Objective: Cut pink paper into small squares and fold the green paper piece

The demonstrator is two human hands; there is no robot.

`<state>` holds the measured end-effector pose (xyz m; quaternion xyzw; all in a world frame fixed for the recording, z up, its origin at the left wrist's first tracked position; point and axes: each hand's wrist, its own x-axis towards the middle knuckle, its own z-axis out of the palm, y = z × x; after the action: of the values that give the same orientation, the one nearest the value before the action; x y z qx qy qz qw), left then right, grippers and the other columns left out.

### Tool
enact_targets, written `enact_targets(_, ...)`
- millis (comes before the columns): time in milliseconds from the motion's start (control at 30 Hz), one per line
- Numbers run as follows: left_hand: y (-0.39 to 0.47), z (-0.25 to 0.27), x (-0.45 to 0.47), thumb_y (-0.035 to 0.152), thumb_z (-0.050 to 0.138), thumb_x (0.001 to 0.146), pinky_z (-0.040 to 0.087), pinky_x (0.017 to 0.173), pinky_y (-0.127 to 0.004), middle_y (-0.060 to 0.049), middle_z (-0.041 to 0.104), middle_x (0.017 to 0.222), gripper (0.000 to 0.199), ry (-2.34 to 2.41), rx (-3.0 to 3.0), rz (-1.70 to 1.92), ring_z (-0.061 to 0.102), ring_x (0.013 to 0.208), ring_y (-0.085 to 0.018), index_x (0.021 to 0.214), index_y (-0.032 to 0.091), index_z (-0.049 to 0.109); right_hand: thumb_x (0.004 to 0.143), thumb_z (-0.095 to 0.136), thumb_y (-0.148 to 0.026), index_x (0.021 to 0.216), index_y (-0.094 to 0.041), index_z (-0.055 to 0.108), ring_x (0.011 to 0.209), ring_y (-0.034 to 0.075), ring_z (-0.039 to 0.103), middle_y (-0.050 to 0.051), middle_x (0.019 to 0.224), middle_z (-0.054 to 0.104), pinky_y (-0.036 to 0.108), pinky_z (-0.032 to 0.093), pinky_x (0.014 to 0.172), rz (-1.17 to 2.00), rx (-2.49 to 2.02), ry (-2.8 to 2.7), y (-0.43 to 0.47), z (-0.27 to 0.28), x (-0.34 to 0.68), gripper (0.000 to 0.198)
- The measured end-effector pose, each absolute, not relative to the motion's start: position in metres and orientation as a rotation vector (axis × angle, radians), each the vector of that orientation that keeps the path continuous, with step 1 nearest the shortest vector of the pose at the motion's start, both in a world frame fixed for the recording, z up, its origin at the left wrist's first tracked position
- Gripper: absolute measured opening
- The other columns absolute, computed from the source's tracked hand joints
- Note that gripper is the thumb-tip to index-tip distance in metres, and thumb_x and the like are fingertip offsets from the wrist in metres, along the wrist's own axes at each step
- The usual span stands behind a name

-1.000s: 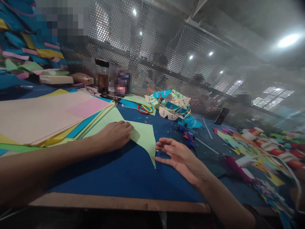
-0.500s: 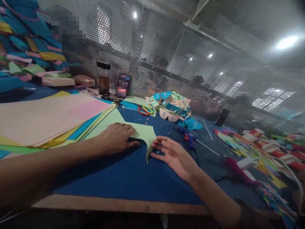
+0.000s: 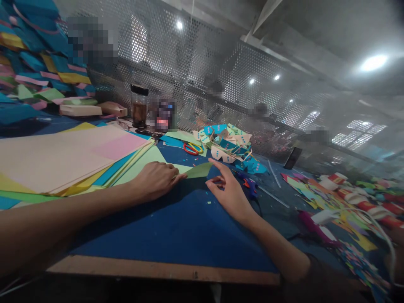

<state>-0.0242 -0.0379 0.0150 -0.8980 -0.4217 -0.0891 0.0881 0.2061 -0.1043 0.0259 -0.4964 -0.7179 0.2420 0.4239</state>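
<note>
A light green paper sheet [image 3: 199,170] lies on the blue tabletop, its right part folded up and over so a darker green flap shows. My left hand [image 3: 154,180] is closed on the sheet at the fold, fingers curled and thumb along the near edge. At the flap's right tip is my right hand [image 3: 232,193], its index finger stretched out against the paper. Its thumb and other fingers are bent and hold nothing. Left of my left hand lies a stack of coloured paper sheets [image 3: 63,155], peach on top.
Behind the hands are red-and-yellow scissors [image 3: 193,148] and a pile of cut paper pieces with dots [image 3: 232,143]. To the right lie a blue glue gun [image 3: 249,185], clear glue sticks [image 3: 274,173] and a purple-and-white tool [image 3: 318,227]. A jar [image 3: 139,107] stands at the back.
The sheet's right end, which hung curled toward me, is now turned up and away. My right hand has moved slightly up with it, its index finger now extended; the left hand's thumb has drawn in.
</note>
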Motion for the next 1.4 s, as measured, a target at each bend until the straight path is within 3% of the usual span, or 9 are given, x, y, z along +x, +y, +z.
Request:
enact_targets(133, -0.038, 0.013, -0.025, 0.046, 0.024, 0.103, 0.043, 0.066, -0.034, -0.012, 0.073, 0.092, 0.053, -1.26, -2.67, -0.262, 0.069, 0.082, -0.027, 0.097, 0.017, 0.068, 0.084, 0.06, -0.021, 0.135, -0.027, 0.049, 0.094, 0.016, 0.066, 0.006, 0.133, 0.058, 0.034, 0.054, 0.087, 0.644, -1.18, -1.802, -0.084, 0.024, 0.194, 0.053)
enact_targets(267, -0.036, 0.009, -0.029, 0.046, 0.038, 0.099, 0.047, 0.069, -0.036, -0.011, 0.072, 0.098, 0.04, -1.268, -2.668, -0.291, 0.069, 0.088, -0.03, 0.102, 0.017, 0.066, 0.085, 0.059, -0.023, 0.1, -0.021, 0.068, 0.09, 0.018, 0.067, 0.004, 0.1, 0.072, 0.033, 0.053, 0.084, 0.521, -1.17, -1.853, -0.058, 0.028, 0.191, 0.018)
enact_targets(367, -0.032, 0.006, -0.033, 0.036, 0.045, 0.096, 0.049, 0.071, -0.036, -0.012, 0.071, 0.101, 0.03, -1.274, -2.684, -0.342, 0.068, 0.092, -0.03, 0.112, 0.016, 0.062, 0.086, 0.057, -0.024, 0.091, -0.019, 0.07, 0.083, 0.017, 0.067, 0.003, 0.087, 0.072, 0.033, 0.053, 0.081, 0.439, -1.124, -1.814, -0.045, 0.042, 0.194, 0.015)
enact_targets(567, -0.02, 0.007, -0.037, 0.015, 0.034, 0.093, 0.049, 0.067, -0.037, -0.013, 0.072, 0.095, 0.034, -1.4, -2.701, -0.339, 0.07, 0.084, -0.03, 0.123, 0.014, 0.051, 0.085, 0.062, -0.026, 0.093, -0.02, 0.07, 0.08, 0.016, 0.068, 0.002, 0.086, 0.072, 0.034, 0.054, 0.08, 0.323, -1.005, -1.697, -0.039, 0.086, 0.207, 0.013)
enact_targets(867, -0.023, 0.02, -0.039, 0.017, 0.037, 0.093, 0.047, 0.063, -0.036, -0.013, 0.073, 0.087, 0.027, -1.447, -2.626, -0.301, 0.07, 0.079, -0.03, 0.114, 0.014, 0.054, 0.087, 0.061, -0.024, 0.095, -0.023, 0.067, 0.086, 0.016, 0.069, 0.001, 0.09, 0.071, 0.034, 0.056, 0.084, 0.112, -0.847, -1.621, -0.026, 0.125, 0.215, 0.01)
enact_targets(1133, -0.025, 0.001, -0.037, 0.013, 0.039, 0.091, 0.046, 0.061, -0.033, -0.013, 0.07, 0.083, 0.025, -1.304, -2.633, -0.224, 0.069, 0.078, -0.028, 0.106, 0.014, 0.058, 0.089, 0.06, -0.021, 0.092, -0.02, 0.068, 0.078, 0.012, 0.065, 0.0, 0.088, 0.07, 0.028, 0.055, 0.077, -0.083, -0.733, -1.713, -0.013, 0.143, 0.172, 0.008)
enact_targets(1400, -0.037, 0.006, -0.033, 0.01, 0.039, 0.09, 0.05, 0.066, -0.034, -0.012, 0.069, 0.084, 0.026, -1.279, -2.677, -0.208, 0.068, 0.081, -0.027, 0.104, 0.014, 0.06, 0.097, 0.049, -0.017, 0.109, -0.02, 0.066, 0.104, 0.016, 0.06, 0.004, 0.109, 0.067, 0.032, 0.048, 0.092, -0.313, -0.626, -1.914, -0.011, 0.143, 0.125, 0.021)
